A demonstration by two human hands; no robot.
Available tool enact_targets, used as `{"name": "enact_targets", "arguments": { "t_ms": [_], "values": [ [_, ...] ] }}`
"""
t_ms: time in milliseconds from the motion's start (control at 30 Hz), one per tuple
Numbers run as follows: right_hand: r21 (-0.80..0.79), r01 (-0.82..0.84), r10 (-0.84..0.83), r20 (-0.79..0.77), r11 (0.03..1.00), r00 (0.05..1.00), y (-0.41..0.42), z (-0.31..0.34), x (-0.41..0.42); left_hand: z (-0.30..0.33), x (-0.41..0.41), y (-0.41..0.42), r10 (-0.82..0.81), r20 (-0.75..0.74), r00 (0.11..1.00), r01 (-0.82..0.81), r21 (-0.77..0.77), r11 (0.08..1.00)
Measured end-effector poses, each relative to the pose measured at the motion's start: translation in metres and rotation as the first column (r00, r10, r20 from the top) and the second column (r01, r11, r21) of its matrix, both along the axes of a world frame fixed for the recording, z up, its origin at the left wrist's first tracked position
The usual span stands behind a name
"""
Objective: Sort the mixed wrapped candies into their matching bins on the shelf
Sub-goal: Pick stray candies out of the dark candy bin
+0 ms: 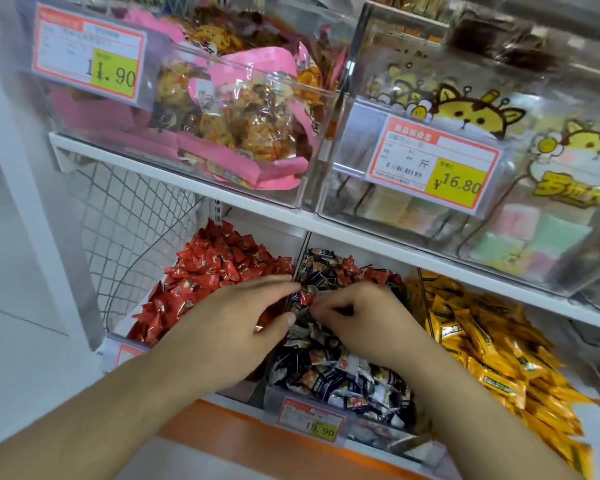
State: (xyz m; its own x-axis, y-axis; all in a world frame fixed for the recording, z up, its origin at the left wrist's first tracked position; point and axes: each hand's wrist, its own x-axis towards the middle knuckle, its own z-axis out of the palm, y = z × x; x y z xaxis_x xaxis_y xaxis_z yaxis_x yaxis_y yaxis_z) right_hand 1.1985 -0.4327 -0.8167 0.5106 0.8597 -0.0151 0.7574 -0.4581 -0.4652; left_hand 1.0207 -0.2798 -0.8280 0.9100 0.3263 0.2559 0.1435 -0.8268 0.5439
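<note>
The left hand (243, 323) covers part of the red candies (205, 271). The right hand (364, 323) hides some dark candies (343, 372) under its curled fingers. The yellow candies (499, 344) run off the right edge. Small print on the price tag (310, 419) is too blurry to read.
</note>
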Motion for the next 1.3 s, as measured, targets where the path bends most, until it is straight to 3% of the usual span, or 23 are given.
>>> {"name": "enact_targets", "arguments": {
  "t_ms": [133, 367, 600, 700, 867, 1000, 1100, 1167, 1300],
  "values": [
    [0.09, 0.102, -0.111, 0.101, 0.991, 0.989, 0.015, -0.003, 0.011, 0.0, 0.001, 0.0, 0.007, 0.01, 1.0, -0.007, -0.01, 1.0],
    [-0.063, 0.099, -0.096, 0.041, 0.993, 0.994, 0.044, -0.018, 0.02, 0.0, 0.0, 0.002, 0.004, -0.004, 1.0, -0.004, -0.024, 1.0],
    [-0.086, 0.149, -0.146, 0.042, 0.985, 0.988, 0.049, -0.021, 0.02, -0.001, -0.001, 0.002, -0.007, 0.006, 1.0, 0.007, -0.037, 0.999],
    [-0.011, 0.182, -0.181, 0.081, 0.983, 0.98, 0.045, -0.014, 0.014, -0.001, -0.001, 0.002, 0.005, 0.018, 1.0, -0.005, -0.033, 0.999],
    [0.233, 0.381, -0.342, -0.192, 0.895, 0.92, 0.028, 0.019, 0.003, 0.003, -0.002, 0.003, 0.066, 0.073, 0.995, -0.061, -0.069, 0.996],
    [0.34, 0.364, -0.216, -0.401, 0.867, 0.89, 0.018, 0.035, -0.022, 0.013, -0.005, -0.002, 0.128, 0.13, 0.983, -0.104, -0.179, 0.978],
    [0.389, 0.288, -0.08, -0.47, 0.875, 0.879, 0.018, 0.041, -0.044, 0.02, -0.009, -0.006, 0.167, 0.171, 0.971, -0.114, -0.282, 0.953],
    [0.4, 0.268, -0.049, -0.48, 0.876, 0.876, 0.017, 0.044, -0.049, 0.023, -0.013, -0.003, 0.208, 0.177, 0.962, -0.159, -0.253, 0.954],
    [0.288, 0.418, -0.26, -0.458, 0.862, 0.85, 0.005, 0.043, -0.028, 0.023, -0.022, 0.012, 0.328, 0.09, 0.94, -0.315, -0.129, 0.94]
  ]
}}
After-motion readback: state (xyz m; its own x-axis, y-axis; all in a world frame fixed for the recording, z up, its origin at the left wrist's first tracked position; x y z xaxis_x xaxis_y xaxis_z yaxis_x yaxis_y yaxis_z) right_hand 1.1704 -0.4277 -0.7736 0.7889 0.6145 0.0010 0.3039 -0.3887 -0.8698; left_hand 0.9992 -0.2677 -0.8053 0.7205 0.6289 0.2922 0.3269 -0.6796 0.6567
